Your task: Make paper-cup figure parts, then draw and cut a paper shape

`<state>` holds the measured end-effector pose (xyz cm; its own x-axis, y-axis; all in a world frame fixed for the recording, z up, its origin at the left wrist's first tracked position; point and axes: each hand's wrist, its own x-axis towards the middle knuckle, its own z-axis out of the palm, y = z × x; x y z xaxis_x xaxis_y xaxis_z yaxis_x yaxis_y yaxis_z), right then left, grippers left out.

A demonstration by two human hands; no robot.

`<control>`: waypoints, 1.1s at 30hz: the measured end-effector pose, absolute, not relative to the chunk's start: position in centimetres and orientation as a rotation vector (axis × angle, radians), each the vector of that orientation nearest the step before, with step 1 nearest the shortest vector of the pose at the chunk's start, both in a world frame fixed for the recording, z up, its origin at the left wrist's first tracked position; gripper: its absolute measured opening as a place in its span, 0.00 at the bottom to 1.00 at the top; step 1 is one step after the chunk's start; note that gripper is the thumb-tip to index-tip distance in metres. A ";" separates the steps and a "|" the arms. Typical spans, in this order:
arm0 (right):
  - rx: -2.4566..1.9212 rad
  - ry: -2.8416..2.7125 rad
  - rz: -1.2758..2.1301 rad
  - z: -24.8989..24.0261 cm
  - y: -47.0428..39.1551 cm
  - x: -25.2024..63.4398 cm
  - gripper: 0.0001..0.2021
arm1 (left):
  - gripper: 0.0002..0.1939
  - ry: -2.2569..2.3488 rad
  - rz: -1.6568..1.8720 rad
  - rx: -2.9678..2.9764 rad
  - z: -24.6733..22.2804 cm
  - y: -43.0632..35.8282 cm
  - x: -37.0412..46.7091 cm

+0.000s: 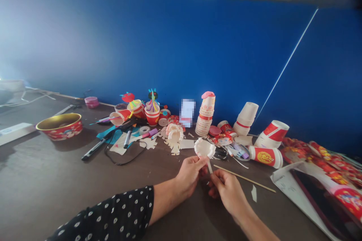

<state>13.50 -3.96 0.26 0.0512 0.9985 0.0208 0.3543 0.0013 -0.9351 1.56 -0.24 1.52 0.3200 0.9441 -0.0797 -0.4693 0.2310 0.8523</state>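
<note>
Between the fingers of my left hand (189,177) is a white cut-down paper cup (204,148), its round inside facing up and its rim folded in small flaps. A narrow white paper strip (209,167) hangs from the cup's near side. My right hand (227,190) pinches the lower end of that strip. Both hands are just above the dark table, close together. A thin wooden stick (247,179) lies beside my right hand, with a white paper scrap (254,193) nearer to me. Behind the cup sit cut paper pieces (174,137).
A tall stack of paper cups (204,120) stands against the blue partition (158,52). At left are a red-and-gold bowl (60,131), a black-and-grey pen (92,151) and decorated cups (152,116). A tipped cup (266,157) and a dark flat device (316,199) lie at right.
</note>
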 end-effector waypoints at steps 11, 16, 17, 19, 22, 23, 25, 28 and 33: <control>-1.451 -1.377 1.003 0.4 -4.0 13.4 0.13 | 0.13 0.673 1.025 0.878 1.4 -0.4 1.6; -1.426 -1.373 1.015 0.3 -4.0 13.5 0.15 | 0.13 0.759 0.973 0.958 1.3 -0.3 1.7; -1.422 -1.375 1.021 0.3 -4.0 13.5 0.16 | 0.13 0.776 0.972 0.964 1.3 -0.3 1.7; -1.411 -1.376 1.035 0.4 -4.1 13.5 0.16 | 0.13 0.801 0.982 0.959 1.3 -0.3 1.7; -1.392 -1.362 1.062 0.5 -4.2 13.5 0.17 | 0.12 0.822 1.013 0.937 1.5 -0.4 1.7; -1.387 -1.352 1.064 0.6 -4.2 13.5 0.17 | 0.12 0.829 1.025 0.929 1.6 -0.4 1.7; -1.379 -1.313 1.062 0.7 -4.2 13.6 0.18 | 0.13 0.840 1.051 0.919 1.7 -0.4 1.7; -1.361 -1.258 1.057 0.9 -4.3 13.8 0.19 | 0.14 0.826 1.091 0.925 1.6 -0.3 1.7; -1.327 -1.330 1.079 1.5 -4.5 13.7 0.15 | 0.15 0.831 1.101 0.909 1.5 -0.3 1.7</control>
<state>13.71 -4.52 1.54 0.0248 0.9992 0.0320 0.1744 0.0272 -0.9843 1.70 -0.30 1.52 0.2464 0.9634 -0.1052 -0.3650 0.1928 0.9108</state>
